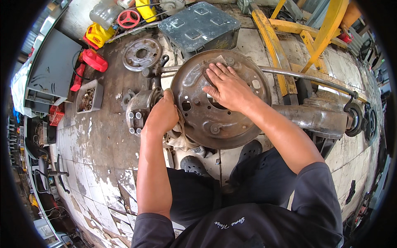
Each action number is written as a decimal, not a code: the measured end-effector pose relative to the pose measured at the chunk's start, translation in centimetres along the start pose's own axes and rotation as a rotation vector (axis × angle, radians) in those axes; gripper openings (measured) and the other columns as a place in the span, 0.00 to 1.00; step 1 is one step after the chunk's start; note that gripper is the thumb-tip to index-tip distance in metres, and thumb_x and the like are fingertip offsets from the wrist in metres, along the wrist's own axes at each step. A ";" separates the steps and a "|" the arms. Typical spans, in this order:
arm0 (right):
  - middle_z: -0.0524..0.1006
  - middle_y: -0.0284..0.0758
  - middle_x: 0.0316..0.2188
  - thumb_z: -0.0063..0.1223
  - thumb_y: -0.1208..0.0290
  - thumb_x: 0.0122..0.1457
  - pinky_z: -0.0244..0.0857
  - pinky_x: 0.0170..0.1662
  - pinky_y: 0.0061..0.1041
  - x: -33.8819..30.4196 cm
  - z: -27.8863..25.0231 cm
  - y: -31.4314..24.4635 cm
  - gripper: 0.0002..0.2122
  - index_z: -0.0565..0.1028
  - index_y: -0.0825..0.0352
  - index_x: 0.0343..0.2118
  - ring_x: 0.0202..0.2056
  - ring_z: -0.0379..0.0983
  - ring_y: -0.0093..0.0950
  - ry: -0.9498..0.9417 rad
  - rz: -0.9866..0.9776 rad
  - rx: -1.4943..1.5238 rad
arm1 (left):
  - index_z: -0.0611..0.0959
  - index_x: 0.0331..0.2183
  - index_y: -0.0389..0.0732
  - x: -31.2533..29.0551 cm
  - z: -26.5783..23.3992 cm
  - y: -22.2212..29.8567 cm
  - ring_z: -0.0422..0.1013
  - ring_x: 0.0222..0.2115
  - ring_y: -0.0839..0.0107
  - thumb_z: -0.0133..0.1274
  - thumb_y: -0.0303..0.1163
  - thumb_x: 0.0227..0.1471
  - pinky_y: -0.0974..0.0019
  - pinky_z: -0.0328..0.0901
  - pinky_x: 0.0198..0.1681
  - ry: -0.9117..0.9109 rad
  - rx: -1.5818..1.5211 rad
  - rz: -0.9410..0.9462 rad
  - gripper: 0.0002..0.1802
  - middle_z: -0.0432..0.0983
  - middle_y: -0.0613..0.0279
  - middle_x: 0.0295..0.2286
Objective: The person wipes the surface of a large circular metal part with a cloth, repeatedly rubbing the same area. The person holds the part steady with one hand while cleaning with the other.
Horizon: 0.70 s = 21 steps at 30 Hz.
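Note:
A large round brake backing plate, brown and worn, with holes and bolt heads, stands in front of me at the axle. My left hand is closed on its left rim, the thumb pointing up along the edge. A dirty beige rag hangs beneath that hand; whether the fingers also hold it is hidden. My right hand lies flat on the plate's upper face, fingers stretched out. Under its fingertips is a thin brownish sheet, perhaps sandpaper. Left of the plate sits a metal hub-like housing with shiny bolts.
A black lidded box stands behind the plate. A second round metal plate lies on the floor at the far left, near a grey bin of small parts. Yellow steel frames and the axle housing occupy the right.

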State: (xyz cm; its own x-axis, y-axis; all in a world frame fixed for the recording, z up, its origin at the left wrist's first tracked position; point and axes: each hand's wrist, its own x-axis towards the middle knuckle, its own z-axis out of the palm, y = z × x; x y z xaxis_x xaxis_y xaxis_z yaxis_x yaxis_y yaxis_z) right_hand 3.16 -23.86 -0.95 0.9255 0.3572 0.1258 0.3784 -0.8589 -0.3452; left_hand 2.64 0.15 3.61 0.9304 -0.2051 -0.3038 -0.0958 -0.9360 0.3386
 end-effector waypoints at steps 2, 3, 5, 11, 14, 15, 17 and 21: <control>0.54 0.46 0.67 0.19 0.35 0.64 0.36 0.70 0.40 -0.4 0.5 -1.6 0.42 0.58 0.72 0.64 0.69 0.44 0.41 -0.012 -0.049 -0.079 | 0.64 0.48 0.29 0.0 -0.1 -0.1 0.71 0.42 0.36 0.45 0.28 0.56 0.42 0.64 0.47 -0.003 -0.002 0.006 0.20 0.75 0.28 0.37; 0.53 0.45 0.67 0.19 0.36 0.64 0.36 0.71 0.40 -0.6 -0.1 -2.6 0.41 0.58 0.71 0.64 0.69 0.44 0.40 -0.083 -0.092 -0.061 | 0.64 0.48 0.29 -0.1 0.1 -0.3 0.71 0.42 0.36 0.45 0.28 0.56 0.42 0.64 0.47 -0.008 -0.003 0.006 0.20 0.75 0.28 0.37; 0.53 0.46 0.67 0.18 0.36 0.64 0.36 0.70 0.40 -0.2 -0.5 -2.6 0.41 0.57 0.71 0.64 0.69 0.43 0.41 -0.184 -0.123 0.021 | 0.64 0.48 0.29 0.1 0.1 -0.5 0.71 0.42 0.36 0.45 0.28 0.56 0.43 0.64 0.47 0.003 -0.004 0.024 0.20 0.75 0.28 0.37; 0.53 0.44 0.67 0.16 0.33 0.63 0.33 0.71 0.41 -0.5 0.0 -2.9 0.43 0.58 0.69 0.64 0.69 0.42 0.39 -0.124 -0.143 0.006 | 0.64 0.49 0.29 -0.1 -0.2 -0.6 0.71 0.41 0.36 0.45 0.28 0.56 0.43 0.64 0.46 0.020 -0.013 0.041 0.21 0.75 0.29 0.37; 0.54 0.42 0.67 0.15 0.31 0.61 0.33 0.71 0.40 0.2 0.0 -1.8 0.44 0.59 0.70 0.64 0.70 0.42 0.39 -0.145 -0.163 0.098 | 0.64 0.49 0.29 0.0 -0.2 -0.4 0.71 0.42 0.36 0.45 0.28 0.56 0.43 0.64 0.46 0.003 -0.026 0.015 0.21 0.75 0.30 0.38; 0.53 0.42 0.67 0.14 0.31 0.60 0.33 0.71 0.40 0.0 -0.2 -1.5 0.45 0.59 0.69 0.64 0.70 0.41 0.38 -0.112 -0.106 0.059 | 0.65 0.49 0.28 0.0 -0.2 -0.4 0.71 0.42 0.37 0.45 0.28 0.56 0.43 0.64 0.46 0.007 -0.027 0.009 0.21 0.75 0.30 0.38; 0.53 0.42 0.68 0.13 0.30 0.60 0.32 0.71 0.40 -0.1 -0.2 -2.0 0.45 0.58 0.69 0.65 0.70 0.41 0.38 -0.101 -0.091 0.007 | 0.65 0.50 0.28 0.0 -0.3 -0.5 0.71 0.43 0.37 0.45 0.28 0.56 0.43 0.64 0.46 -0.022 -0.037 0.012 0.21 0.75 0.30 0.39; 0.52 0.43 0.68 0.12 0.30 0.59 0.32 0.71 0.39 -0.4 0.2 -3.1 0.46 0.55 0.68 0.65 0.70 0.41 0.37 -0.157 -0.176 -0.001 | 0.66 0.49 0.28 -0.1 -0.7 -0.5 0.71 0.43 0.38 0.46 0.28 0.56 0.44 0.64 0.47 -0.038 -0.044 0.011 0.21 0.74 0.31 0.40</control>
State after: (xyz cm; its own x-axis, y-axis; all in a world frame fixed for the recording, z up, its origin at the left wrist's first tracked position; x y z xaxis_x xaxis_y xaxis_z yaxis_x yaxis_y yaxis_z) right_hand 1.63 -21.24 -0.12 0.8316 0.5540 0.0382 0.5338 -0.7785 -0.3302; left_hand 2.85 0.85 4.11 0.9152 -0.2265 -0.3333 -0.0892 -0.9205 0.3805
